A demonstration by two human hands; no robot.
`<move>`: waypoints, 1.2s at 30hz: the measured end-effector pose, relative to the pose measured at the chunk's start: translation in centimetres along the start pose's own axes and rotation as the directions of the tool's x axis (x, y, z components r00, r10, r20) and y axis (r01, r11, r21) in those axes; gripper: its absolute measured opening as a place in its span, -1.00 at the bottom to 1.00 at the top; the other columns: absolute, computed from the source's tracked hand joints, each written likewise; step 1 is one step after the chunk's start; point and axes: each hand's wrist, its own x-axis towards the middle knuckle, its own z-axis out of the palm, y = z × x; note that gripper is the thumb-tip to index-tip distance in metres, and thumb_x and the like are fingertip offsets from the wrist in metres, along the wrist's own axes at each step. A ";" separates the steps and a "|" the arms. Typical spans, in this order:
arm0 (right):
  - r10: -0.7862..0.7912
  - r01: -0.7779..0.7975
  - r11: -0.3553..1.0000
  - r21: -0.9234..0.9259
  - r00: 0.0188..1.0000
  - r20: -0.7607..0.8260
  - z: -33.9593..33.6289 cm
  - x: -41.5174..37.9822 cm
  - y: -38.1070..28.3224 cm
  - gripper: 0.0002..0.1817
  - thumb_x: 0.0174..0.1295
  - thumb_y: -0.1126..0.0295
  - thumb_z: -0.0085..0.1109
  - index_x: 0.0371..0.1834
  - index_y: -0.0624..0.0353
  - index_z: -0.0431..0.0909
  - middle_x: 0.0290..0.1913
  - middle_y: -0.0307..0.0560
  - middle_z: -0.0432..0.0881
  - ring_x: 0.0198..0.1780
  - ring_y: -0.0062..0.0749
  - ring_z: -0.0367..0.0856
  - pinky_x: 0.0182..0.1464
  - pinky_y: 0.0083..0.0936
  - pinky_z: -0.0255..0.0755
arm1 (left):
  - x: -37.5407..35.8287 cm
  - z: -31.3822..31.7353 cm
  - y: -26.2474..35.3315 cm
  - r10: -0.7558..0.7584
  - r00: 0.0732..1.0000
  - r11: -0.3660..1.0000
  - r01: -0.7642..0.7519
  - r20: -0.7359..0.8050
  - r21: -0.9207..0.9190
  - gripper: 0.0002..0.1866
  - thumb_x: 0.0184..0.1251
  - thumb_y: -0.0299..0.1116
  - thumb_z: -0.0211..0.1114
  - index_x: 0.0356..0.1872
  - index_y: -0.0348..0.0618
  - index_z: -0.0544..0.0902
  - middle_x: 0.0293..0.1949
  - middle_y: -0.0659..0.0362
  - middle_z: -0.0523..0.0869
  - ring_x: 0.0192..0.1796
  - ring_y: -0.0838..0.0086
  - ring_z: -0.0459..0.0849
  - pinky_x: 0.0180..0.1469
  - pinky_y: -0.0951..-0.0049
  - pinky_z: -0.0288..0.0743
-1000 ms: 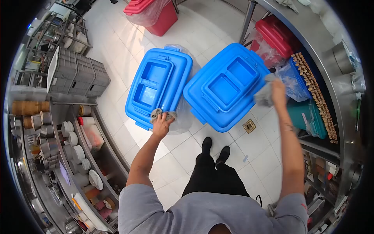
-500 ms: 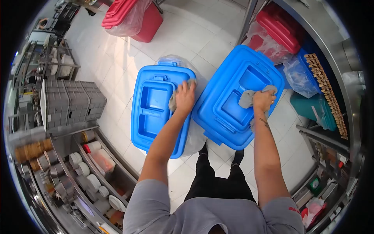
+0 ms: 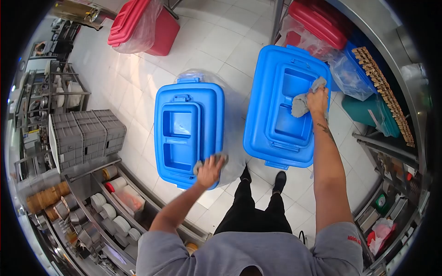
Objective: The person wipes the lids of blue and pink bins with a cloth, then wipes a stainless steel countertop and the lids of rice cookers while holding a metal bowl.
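Note:
Two blue lidded bins stand on the tiled floor before me. On the left blue lid (image 3: pixel 212 119), near its lower right corner, my left hand (image 3: pixel 210 171) presses a grey cloth (image 3: pixel 224 158), its fingers closed over it. My right hand (image 3: pixel 317 100) grips another grey cloth (image 3: pixel 300 106) over the right side of the right blue lid (image 3: pixel 258 124). Part of that cloth spreads across the edge of the lid's recess. Both lids have two rectangular recesses and clip handles. Clear plastic (image 3: pixel 234 152) shows around the left bin.
A red bin (image 3: pixel 161 34) with a plastic liner stands at the upper left, another red lid (image 3: pixel 317 23) at the upper right. Grey stacked crates (image 3: pixel 87 138) and shelves of bowls (image 3: pixel 108 211) line the left. A teal bin (image 3: pixel 368 115) sits under the right-hand metal counter.
My left hand has slid with its cloth from the upper right of the left lid down to its lower right corner. The right lid sits more upright, turned and apart from the left one.

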 end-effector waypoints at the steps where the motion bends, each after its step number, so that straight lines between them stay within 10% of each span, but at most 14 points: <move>1: 0.001 -0.001 1.000 -0.018 1.000 0.007 -0.2 -0.1 -0.1 -0.46 0.11 0.26 0.15 0.15 0.27 0.33 0.14 0.19 0.36 0.11 0.13 0.43 0.06 -0.12 0.42 | 3.2 0.1 -0.9 0.014 0.997 0.997 -0.008 -0.079 0.073 -0.42 0.09 -0.42 0.09 0.25 0.11 0.34 0.06 -0.08 0.44 -0.14 0.11 0.56 -0.41 0.20 0.55; 7: 0.031 -0.031 0.997 -0.072 0.999 0.009 0.0 0.1 -0.1 -0.45 0.13 0.20 0.13 0.17 0.23 0.32 0.15 0.16 0.36 0.10 0.10 0.44 0.02 -0.12 0.46 | 24.5 -4.2 -5.0 -0.115 0.979 0.972 0.146 -0.166 0.185 -0.73 0.07 -0.42 0.11 -0.15 -0.07 0.57 -0.06 0.05 0.45 -0.17 0.21 0.53 -0.32 0.32 0.55; 13: 0.003 -0.004 0.999 -0.048 1.000 -0.025 0.1 0.0 0.1 -0.47 0.16 0.18 0.11 0.16 0.22 0.33 0.13 0.15 0.36 0.09 0.10 0.44 0.01 -0.12 0.47 | 8.7 0.8 -0.2 0.085 0.978 0.989 -0.060 -0.188 0.134 -0.82 0.00 -0.36 0.14 -0.34 -0.05 0.61 -0.10 0.05 0.43 -0.19 0.22 0.53 -0.46 0.30 0.51; 16: 0.024 -0.024 0.999 -0.024 1.000 -0.009 -0.3 -0.3 -0.1 -0.47 0.16 0.19 0.10 0.15 0.22 0.33 0.11 0.14 0.37 0.09 0.11 0.44 0.00 -0.11 0.47 | -1.8 4.2 2.1 0.150 0.987 0.971 -0.158 0.059 0.181 -0.77 0.05 -0.36 0.12 -0.24 -0.05 0.62 -0.07 0.03 0.41 -0.21 0.24 0.53 -0.43 0.32 0.53; 20: 0.030 -0.030 0.999 -0.020 1.000 0.004 -0.7 0.0 -0.4 -0.47 0.15 0.19 0.11 0.15 0.22 0.34 0.09 0.14 0.38 0.07 0.11 0.45 -0.01 -0.10 0.47 | 2.7 1.7 0.2 0.176 0.960 0.968 -0.209 0.219 0.139 -0.71 0.10 -0.40 0.08 -0.12 -0.01 0.59 -0.02 -0.01 0.40 -0.22 0.22 0.55 -0.38 0.24 0.58; 21: 0.021 -0.021 0.999 -0.028 1.000 -0.007 -0.3 0.2 -0.2 -0.47 0.15 0.19 0.12 0.15 0.23 0.34 0.09 0.14 0.38 0.07 0.12 0.46 -0.01 -0.10 0.47 | 6.5 1.0 -1.3 0.175 0.983 0.973 -0.180 0.047 0.146 -0.65 0.11 -0.44 0.08 -0.02 0.03 0.54 0.02 -0.02 0.40 -0.18 0.16 0.55 -0.35 0.21 0.59; 26: 0.018 -0.018 0.998 -0.053 1.000 -0.004 0.2 0.0 0.1 -0.42 0.13 0.20 0.14 0.18 0.27 0.32 0.10 0.14 0.39 0.06 0.10 0.47 -0.01 -0.11 0.47 | 25.4 -5.3 -6.0 -0.228 0.938 0.961 0.259 -0.259 0.092 -0.75 0.21 -0.45 0.01 -0.09 -0.17 0.48 -0.16 -0.04 0.49 -0.27 0.09 0.62 -0.38 0.17 0.57; 36: 0.000 -0.002 0.998 -0.060 0.999 -0.034 -0.1 -0.1 -0.1 -0.51 0.13 0.21 0.16 0.07 0.24 0.37 0.09 0.14 0.39 0.06 0.11 0.46 -0.01 -0.13 0.47 | 8.3 -1.3 3.0 -0.567 0.809 0.812 0.516 -0.156 -0.272 -0.59 0.15 -0.29 0.15 0.02 -0.21 0.38 -0.15 -0.16 0.52 -0.53 0.04 0.63 -0.59 0.09 0.49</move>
